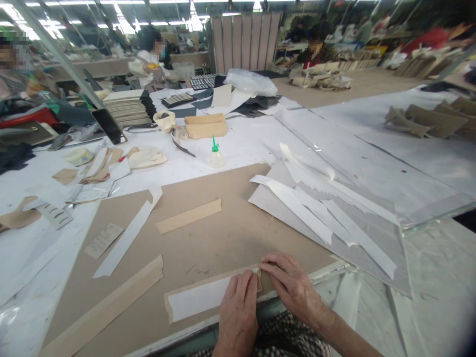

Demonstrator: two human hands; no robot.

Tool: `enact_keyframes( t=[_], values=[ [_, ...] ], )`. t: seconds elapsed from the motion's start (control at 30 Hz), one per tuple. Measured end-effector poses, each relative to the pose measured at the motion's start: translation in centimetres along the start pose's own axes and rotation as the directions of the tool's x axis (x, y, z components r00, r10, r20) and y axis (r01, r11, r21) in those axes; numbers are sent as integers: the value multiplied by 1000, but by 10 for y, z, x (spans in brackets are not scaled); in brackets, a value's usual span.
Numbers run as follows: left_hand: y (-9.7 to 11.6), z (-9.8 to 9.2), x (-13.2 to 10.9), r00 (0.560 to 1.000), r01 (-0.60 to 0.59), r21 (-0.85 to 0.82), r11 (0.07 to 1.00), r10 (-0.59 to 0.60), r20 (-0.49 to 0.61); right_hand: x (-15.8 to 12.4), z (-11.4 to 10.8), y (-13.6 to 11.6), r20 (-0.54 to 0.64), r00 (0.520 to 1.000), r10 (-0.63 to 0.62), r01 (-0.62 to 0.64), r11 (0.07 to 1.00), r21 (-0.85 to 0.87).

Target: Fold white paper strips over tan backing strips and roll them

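Note:
My left hand (238,310) lies flat, fingers together, pressing on a tan strip (208,296) with a white paper backing at the near edge of a brown board (208,238). My right hand (292,285) rests beside it, its fingertips pinching the strip's right end where the tan layer meets the white one. Another short tan strip (189,216) lies higher on the board, and a long tan strip (107,307) lies at the lower left.
A long white strip (128,233) lies left of centre. Several white paper strips (327,208) are piled on a grey sheet to the right. A small glue bottle with a green nozzle (216,153) stands behind the board. People sit at far tables among stacked material.

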State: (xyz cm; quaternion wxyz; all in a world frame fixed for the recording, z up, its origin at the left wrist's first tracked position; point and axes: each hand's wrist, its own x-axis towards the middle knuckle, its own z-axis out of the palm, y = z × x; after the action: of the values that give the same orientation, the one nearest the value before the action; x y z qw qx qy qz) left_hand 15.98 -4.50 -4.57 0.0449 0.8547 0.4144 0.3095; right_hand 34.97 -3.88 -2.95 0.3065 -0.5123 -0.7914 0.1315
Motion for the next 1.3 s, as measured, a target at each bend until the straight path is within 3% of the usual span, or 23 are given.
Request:
enact_keyframes(
  t=[0.27, 0.5, 0.57, 0.67, 0.77, 1.17, 1.3],
  values=[
    [0, 0, 0, 1000, -5, 18, 1000, 5, 15, 7, -5, -2, 30, 999, -23, 24, 999, -32],
    [1, -1, 1, 1000, -8, 34, 999, 8, -6, 6, 4, -13, 83, 996, -22, 41, 971, -234],
    [1, 0, 1, 1000, -6, 38, 999, 6, -18, 5, 6, -15, 42, 999, 33, -25, 981, -192],
    [1, 0, 0, 999, 11, 20, 1000, -11, -34, 3, 5, -13, -46, 990, 132, -132, 991, 19],
    [1, 1, 0, 998, 37, 5, 999, -37, -52, -2, 2, -11, -105, 981, 165, -150, 979, 138],
    [1, 2, -1, 998, 25, 20, 999, -24, -57, -9, 5, -14, -53, 997, 63, -60, 997, 50],
    [0, 3, -2, 998, 22, 22, 1000, -21, -57, -8, 7, -19, -20, 1000, 21, -22, 998, -57]
  ],
)
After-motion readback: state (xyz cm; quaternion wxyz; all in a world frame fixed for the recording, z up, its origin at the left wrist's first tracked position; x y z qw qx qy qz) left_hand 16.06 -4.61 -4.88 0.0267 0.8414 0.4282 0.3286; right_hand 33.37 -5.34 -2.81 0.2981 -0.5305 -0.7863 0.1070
